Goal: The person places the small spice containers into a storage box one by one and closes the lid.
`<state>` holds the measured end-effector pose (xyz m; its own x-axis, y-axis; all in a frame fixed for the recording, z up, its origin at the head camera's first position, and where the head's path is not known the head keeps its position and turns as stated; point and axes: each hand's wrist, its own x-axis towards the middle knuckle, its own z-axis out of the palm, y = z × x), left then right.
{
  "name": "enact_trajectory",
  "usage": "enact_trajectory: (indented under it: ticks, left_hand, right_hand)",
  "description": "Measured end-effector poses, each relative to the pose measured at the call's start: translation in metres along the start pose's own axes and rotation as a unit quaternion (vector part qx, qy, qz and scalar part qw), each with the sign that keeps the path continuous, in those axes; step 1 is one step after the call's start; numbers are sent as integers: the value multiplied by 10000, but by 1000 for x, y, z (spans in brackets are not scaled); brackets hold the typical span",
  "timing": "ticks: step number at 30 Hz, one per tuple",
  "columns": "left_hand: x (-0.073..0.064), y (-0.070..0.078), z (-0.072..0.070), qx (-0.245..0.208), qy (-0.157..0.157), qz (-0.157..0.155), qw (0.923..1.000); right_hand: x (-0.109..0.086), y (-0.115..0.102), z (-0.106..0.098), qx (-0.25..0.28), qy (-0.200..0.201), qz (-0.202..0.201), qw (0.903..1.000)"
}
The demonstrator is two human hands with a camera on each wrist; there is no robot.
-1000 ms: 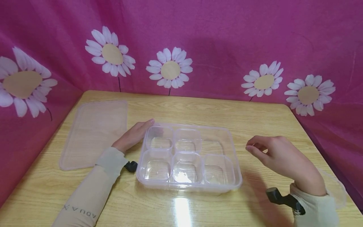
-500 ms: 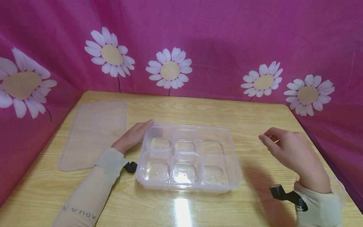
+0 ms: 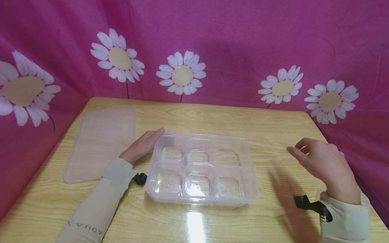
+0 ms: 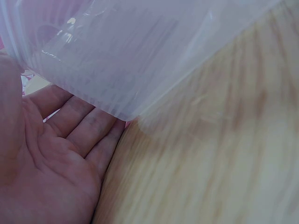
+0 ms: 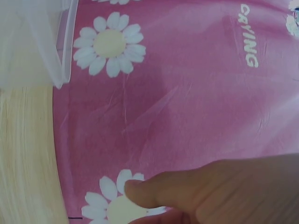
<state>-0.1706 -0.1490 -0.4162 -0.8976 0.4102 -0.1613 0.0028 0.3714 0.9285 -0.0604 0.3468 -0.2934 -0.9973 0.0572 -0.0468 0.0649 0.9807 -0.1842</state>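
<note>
A clear plastic storage box [image 3: 253,182] stands on the table, holding several small clear cups [image 3: 199,180]. Five-fingered and nearly straight, my left hand [image 3: 144,145] rests against the box's far left corner. In the left wrist view its palm faces up beside the box wall [image 4: 117,60], with the fingertips hidden behind it. My right hand [image 3: 326,163] hovers right of the box, loosely curled around nothing. The right wrist view catches its thumb [image 5: 145,191], with the box [image 5: 32,51] at the upper left.
A flat translucent lid [image 3: 101,145] lies on the wooden table [image 3: 194,114] at the left. Part of another clear plastic piece [image 3: 322,192] shows beneath the right wrist. A magenta flowered cloth [image 3: 231,50] hangs around the table.
My right hand has moved rightward, away from the box. The left hand, the box and the lid have stayed in place.
</note>
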Motion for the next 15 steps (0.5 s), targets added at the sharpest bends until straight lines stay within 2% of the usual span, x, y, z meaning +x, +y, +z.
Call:
enact_trajectory:
  ticks: [7, 15]
  left_hand:
    - [0, 1, 0, 40, 8, -8, 10000]
    - [1, 0, 0, 9, 19, -34, 10000]
  right_hand:
    - [2, 12, -2, -223, -175, 403, 9988]
    - [4, 24, -2, -331, -546, 551, 9964]
